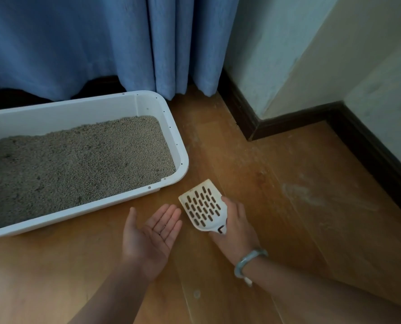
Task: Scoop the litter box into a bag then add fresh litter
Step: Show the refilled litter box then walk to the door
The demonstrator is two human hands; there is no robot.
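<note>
White litter box [176, 136] — on the wooden floor [276, 183], filled with grey litter [77, 162] (left of both hands). Slotted white scoop [203, 206] — gripped at its base by the right hand [235, 226]. Left hand [151, 232] — palm up, fingers straight, holding nothing, just beside the scoop.

Smooth white plastic in litter box [177, 146] and slotted scoop [203, 208]; coarse grey granular litter [77, 164]; polished wood floor [276, 195], scuffed right; matt blue cloth curtain [101, 43] far back.
</note>
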